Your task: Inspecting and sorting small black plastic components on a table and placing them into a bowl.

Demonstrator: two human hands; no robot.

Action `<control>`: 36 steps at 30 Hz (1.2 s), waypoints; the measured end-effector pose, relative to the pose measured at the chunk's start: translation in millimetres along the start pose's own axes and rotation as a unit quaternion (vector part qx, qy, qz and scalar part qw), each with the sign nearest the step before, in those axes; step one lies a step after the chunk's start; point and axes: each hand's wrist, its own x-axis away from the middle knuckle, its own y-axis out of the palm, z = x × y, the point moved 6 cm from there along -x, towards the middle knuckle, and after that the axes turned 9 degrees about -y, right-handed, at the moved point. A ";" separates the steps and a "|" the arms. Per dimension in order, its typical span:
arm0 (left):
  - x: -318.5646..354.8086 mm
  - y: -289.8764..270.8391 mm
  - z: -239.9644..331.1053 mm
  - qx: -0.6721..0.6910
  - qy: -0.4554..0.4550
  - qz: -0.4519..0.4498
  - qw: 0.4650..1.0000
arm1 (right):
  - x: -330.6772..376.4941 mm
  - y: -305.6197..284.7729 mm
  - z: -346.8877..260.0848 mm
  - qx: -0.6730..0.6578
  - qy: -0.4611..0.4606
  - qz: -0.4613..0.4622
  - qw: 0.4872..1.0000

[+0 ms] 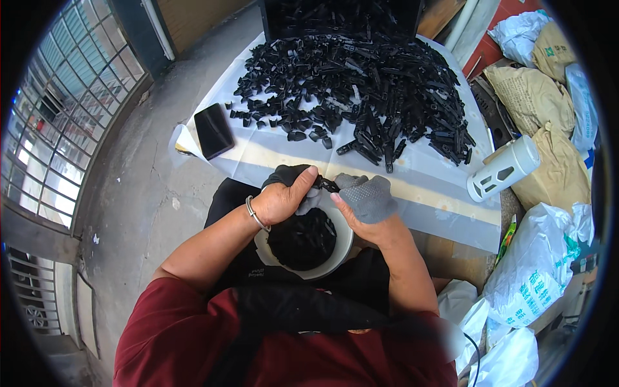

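Between my hands is a small black plastic part [327, 185], pinched from both sides above a white bucket [349, 244]. My left hand [288, 191], in a dark grey glove with the thumb bare and a bracelet at the wrist, closes on one end. The other end sits in the fingers of my right hand [366, 198], whose grey glove has a dotted surface. Black pieces [303, 240] fill much of the bucket, which rests at my lap. Past my hands, a wide heap of black plastic parts [361, 90] covers the table; their exact kind cannot be made out.
A phone [214, 131] lies at the left corner of the covered table [258, 161]. A black box [342, 19] stands at the back. On the right are a white cylindrical container [503, 169], brown sacks [532, 97] and white plastic bags [532, 271]. Barred windows line the left.
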 end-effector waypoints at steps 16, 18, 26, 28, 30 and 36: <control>-0.8 1.8 22.1 -0.199 0.095 -0.005 0.975 | -7.7 13.6 -21.1 0.102 -0.045 0.056 0.992; 1.2 -1.4 16.1 -0.182 0.122 0.023 0.975 | -11.5 16.7 -24.4 0.074 -0.026 0.073 0.994; -3.7 -15.2 -13.0 -0.044 -0.049 0.017 0.998 | -14.4 -6.6 -34.1 0.126 0.016 -0.032 0.991; -0.2 -11.3 -16.6 0.008 -0.067 -0.017 0.998 | -13.8 -6.4 -33.5 0.091 -0.008 0.009 0.996; 1.0 -7.1 -16.2 0.060 -0.083 -0.049 0.994 | -11.8 -4.1 -30.2 0.078 -0.026 0.029 0.996; 3.5 -2.3 1.5 0.025 -0.048 -0.088 0.995 | -11.7 -2.4 -25.3 0.098 -0.045 0.042 0.993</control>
